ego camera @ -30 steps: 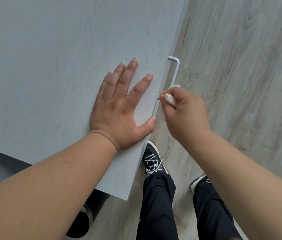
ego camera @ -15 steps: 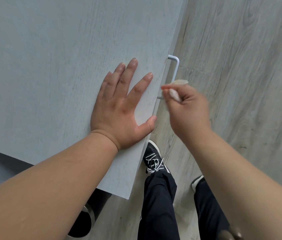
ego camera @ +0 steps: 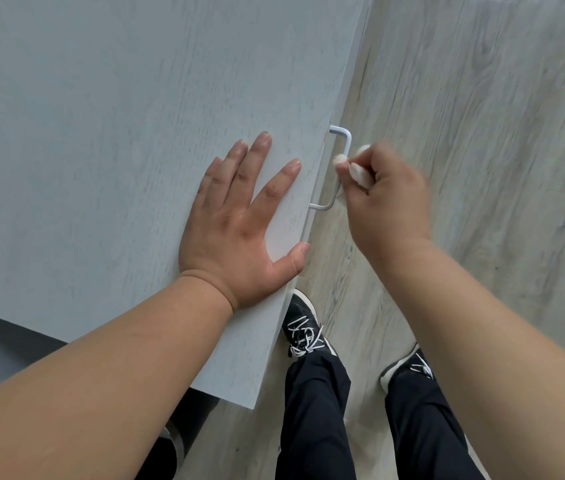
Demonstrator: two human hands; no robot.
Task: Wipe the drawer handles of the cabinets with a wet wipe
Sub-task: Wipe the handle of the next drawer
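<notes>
You are seeing no readable text, label or number: the cabinet top (ego camera: 101, 168) under the fingers of your left hand (ego camera: 236, 230), the handle (ego camera: 342, 147) and the wet wipe (ego camera: 359, 174) pinched by your right hand (ego camera: 388, 202) are showing blank (shoes (ego camera: 303, 327) too).

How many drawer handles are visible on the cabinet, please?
1: the white U-shaped metal handle on the pale grey cabinet edge, beside the right hand; others may be hidden.
</notes>
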